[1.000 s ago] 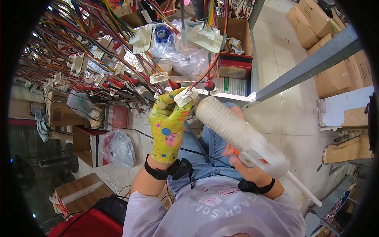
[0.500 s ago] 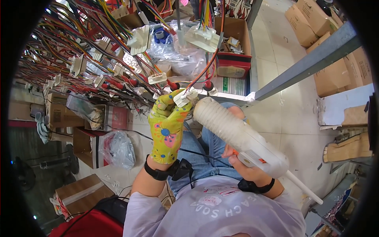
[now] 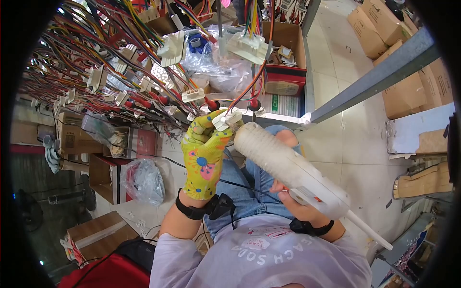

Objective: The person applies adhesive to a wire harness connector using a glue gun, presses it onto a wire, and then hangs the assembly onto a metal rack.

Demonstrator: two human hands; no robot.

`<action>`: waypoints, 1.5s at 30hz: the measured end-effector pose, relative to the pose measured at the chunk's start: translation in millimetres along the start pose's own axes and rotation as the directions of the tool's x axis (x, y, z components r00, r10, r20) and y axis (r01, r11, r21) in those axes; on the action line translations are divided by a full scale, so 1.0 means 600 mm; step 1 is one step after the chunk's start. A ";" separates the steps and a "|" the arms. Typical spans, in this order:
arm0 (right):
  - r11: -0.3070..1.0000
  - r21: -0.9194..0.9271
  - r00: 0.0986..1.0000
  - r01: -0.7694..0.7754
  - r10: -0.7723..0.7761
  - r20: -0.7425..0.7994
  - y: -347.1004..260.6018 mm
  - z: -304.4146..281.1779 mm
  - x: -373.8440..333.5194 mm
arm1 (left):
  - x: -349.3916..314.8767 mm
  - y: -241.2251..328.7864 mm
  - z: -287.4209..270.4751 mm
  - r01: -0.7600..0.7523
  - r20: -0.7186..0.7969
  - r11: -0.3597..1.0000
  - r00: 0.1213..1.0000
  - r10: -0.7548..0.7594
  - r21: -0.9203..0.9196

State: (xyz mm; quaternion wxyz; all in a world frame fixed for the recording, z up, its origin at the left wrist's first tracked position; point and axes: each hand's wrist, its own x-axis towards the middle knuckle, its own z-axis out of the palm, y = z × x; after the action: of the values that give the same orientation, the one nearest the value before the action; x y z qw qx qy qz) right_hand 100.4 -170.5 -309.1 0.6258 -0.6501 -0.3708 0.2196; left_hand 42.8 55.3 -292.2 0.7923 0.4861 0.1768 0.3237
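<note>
Bright, even daylight fills the frame, strongest on the pale floor tiles (image 3: 336,139) at the upper right, which look a little washed out. The lower left falls dim, and a black circular vignette cuts every corner. Fisheye bending curves the grey metal beam (image 3: 379,79) at the right. The centre is sharp; the rim softens slightly, and shadows stay soft

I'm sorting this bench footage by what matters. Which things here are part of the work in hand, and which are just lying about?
In use:
- left hand in a yellow glove, pinching a white connector
- right hand gripping a white glue gun, nozzle at the connector
- wire harness overhead

Lying about:
- clear plastic bag on the floor
- cardboard boxes
- grey metal beam
</note>
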 end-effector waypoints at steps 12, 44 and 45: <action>0.926 -0.370 0.982 -0.072 0.131 0.139 0.007 -0.007 -0.009 | -0.003 0.005 0.000 0.014 -0.060 1.000 0.998 -0.014 -0.004; 0.999 0.051 0.982 0.019 -0.029 0.186 -0.005 -0.017 0.004 | -0.010 0.014 -0.011 0.302 0.223 0.890 0.946 -0.235 -0.342; 0.999 0.051 0.982 0.019 -0.028 0.186 -0.009 -0.017 0.005 | -0.011 0.016 -0.010 0.331 0.208 0.866 0.940 -0.270 -0.373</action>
State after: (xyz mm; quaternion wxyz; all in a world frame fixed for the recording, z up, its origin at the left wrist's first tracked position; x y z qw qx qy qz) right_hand 108.5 -175.1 -302.3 0.6066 -0.6067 -0.4299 0.2813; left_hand 31.2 57.7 -286.4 0.9269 0.3015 0.1206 0.1883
